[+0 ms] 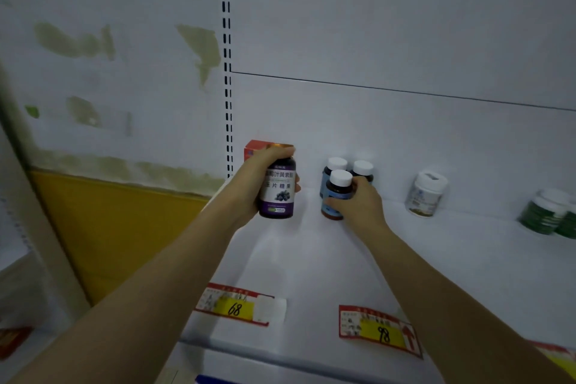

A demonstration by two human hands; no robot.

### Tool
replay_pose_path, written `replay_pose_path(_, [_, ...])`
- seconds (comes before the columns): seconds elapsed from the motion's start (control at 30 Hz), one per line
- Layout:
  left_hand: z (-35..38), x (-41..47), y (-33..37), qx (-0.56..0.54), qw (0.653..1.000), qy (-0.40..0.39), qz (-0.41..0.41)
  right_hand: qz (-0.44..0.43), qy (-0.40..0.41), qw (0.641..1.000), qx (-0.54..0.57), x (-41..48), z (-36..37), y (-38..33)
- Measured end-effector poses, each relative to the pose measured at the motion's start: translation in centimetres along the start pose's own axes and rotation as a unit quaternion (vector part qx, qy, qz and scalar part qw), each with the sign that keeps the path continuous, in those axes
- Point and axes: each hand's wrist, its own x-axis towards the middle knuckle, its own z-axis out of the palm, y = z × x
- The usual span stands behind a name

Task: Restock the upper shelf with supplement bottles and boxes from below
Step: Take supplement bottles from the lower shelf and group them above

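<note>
My left hand [249, 187] clamped round purple bottle [277, 193], upright before red box [254, 148]. My right hand [358, 199] gripping front white-capped bottle [338, 193] on shelf [436, 259].

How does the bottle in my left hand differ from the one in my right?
The purple bottle has a purple label with berries; the amber bottle has a blue label and white cap. The purple one is larger and held above the shelf; the amber one stands on it. Both are upright and gripped.
</note>
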Motion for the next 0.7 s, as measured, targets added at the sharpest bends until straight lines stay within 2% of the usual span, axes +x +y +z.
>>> replay_pose_path(0.27, [-0.5, 1.1, -0.2, 0.000, 1.000, -0.013, -0.007, 0.003, 0.034, 0.996, -0.078, 1.3, 1.0, 0.4])
replay_pose_path(0.5, [-1.4, 0.6, -0.5, 0.026, 0.999, -0.013, -0.038, 0.035, -0.010, 0.994, -0.101, 0.8, -0.5, 0.6])
replay_pose_path(0.6, [-1.4, -0.3, -0.6, 0.038, 0.999, -0.009, -0.034, 0.049, -0.046, 0.978, -0.197, -0.7, -2.9, 0.2])
replay_pose_path(0.7, [-0.9, -1.7, -0.8, 0.044, 0.999, -0.002, -0.032, 0.065, -0.095, 0.933, -0.342, -2.6, -5.8, -0.2])
